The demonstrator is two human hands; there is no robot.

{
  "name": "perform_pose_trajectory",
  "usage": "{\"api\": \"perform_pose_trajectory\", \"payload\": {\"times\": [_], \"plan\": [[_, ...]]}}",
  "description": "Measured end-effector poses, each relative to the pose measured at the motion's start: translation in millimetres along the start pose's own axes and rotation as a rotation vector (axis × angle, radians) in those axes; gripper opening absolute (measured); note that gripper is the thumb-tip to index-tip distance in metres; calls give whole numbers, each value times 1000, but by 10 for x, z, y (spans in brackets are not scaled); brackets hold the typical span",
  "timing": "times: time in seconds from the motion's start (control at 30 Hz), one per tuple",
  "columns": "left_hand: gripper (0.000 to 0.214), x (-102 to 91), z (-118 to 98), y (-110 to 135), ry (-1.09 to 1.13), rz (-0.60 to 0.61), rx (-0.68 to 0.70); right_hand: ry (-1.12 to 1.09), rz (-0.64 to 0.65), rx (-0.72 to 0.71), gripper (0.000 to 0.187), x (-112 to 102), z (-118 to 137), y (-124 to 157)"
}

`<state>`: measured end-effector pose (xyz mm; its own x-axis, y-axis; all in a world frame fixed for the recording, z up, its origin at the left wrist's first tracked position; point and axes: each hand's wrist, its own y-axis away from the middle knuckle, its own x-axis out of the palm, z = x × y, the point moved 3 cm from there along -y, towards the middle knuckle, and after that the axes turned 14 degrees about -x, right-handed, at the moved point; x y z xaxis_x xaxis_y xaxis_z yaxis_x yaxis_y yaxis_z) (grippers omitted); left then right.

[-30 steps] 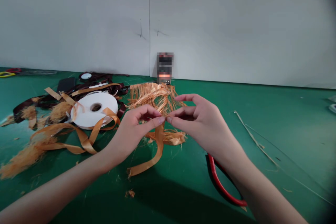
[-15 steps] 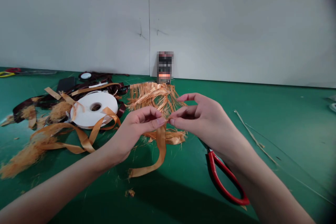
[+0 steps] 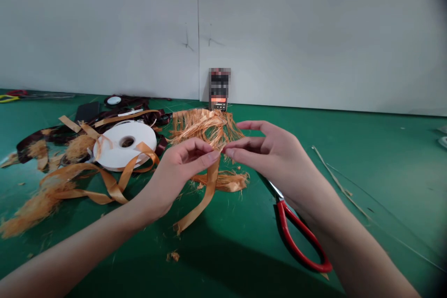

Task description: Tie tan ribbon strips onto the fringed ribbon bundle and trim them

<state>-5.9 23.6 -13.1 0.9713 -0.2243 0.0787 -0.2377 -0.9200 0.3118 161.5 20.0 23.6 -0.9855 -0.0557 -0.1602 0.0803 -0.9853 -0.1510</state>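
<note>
My left hand (image 3: pixel 190 160) pinches the upper end of a short gold satin ribbon (image 3: pixel 209 186) between thumb and forefinger. The ribbon's cut lower end hangs down and curls to the left above the green table. Thumb and fingers of my right hand (image 3: pixel 267 146) are closed at the same upper end, with the fingertips of both hands almost touching. Just beyond them lies a pile of frayed gold ribbon pieces (image 3: pixel 195 125). Another fringed piece (image 3: pixel 233 181) rests behind the hanging ribbon. Red-handled scissors (image 3: pixel 284 223) lie partly under my right wrist.
A white ribbon spool (image 3: pixel 111 153) with loose gold ribbon lies left, among dark ribbon (image 3: pixel 33 142) and a fluffy heap of threads (image 3: pixel 31 209). A phone (image 3: pixel 219 91) leans on the white wall at the back. Thin pale strands (image 3: pixel 338 184) lie right.
Both hands have risen very slightly with the ribbon. Its hanging end has swung a little and straightened. More of the scissors' metal shows beside my right hand.
</note>
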Motion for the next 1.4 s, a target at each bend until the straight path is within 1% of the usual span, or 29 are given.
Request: {"api": "perform_pose_trajectory", "payload": {"times": [0.17, 0.33, 0.47, 0.67, 0.77, 0.87, 0.93, 1.0, 1.07, 1.1, 1.17, 1.23, 1.27, 1.33, 1.4], "plan": [[12, 22, 15, 8, -18, 46, -8, -22, 7, 0, 49, 6, -20, 10], [13, 34, 0, 21, 59, 116, -30, -43, -4, -6, 49, 8, -1, 16], [14, 30, 5, 13, 68, 111, -49, -49, 4, -9, 44, 15, 40, 36], [12, 57, 43, -15, 1, 131, -74, -77, 10, -5, 41, 10, 20, 48], [16, 47, 57, -22, -2, 113, -62, -35, 2, -21, 40, -6, 7, 38], [19, 9, 53, -9, 1, 66, -44, 114, -44, -74, 37, -32, 27, 36], [20, -15, 41, 6, 4, 41, -33, 277, -94, -129, 33, -59, 59, 45], [20, -31, 26, 17, 3, 27, -27, 513, -145, -180, 29, -96, 100, 63], [20, -37, 13, 21, 2, 21, -28, 799, -148, -182, 26, -129, 126, 88], [20, -38, 8, 19, 3, 18, -29, 939, -110, -148, 24, -140, 123, 103], [20, -38, -1, 11, -2, 14, -28, 1162, 41, -27, 23, -148, 80, 147], [20, -39, -8, 4, -16, 8, -28, 1295, 239, 86, 26, -134, 16, 220], [20, -41, -13, 3, -23, 5, -30, 1330, 329, 106, 27, -117, -9, 266], [21, -45, -26, 7, -35, 0, -32, 1360, 476, 65, 26, -58, -34, 360], [22, -53, -46, 19, -45, -7, -33, 1359, 583, 10, 24, 11, -37, 442]]}}
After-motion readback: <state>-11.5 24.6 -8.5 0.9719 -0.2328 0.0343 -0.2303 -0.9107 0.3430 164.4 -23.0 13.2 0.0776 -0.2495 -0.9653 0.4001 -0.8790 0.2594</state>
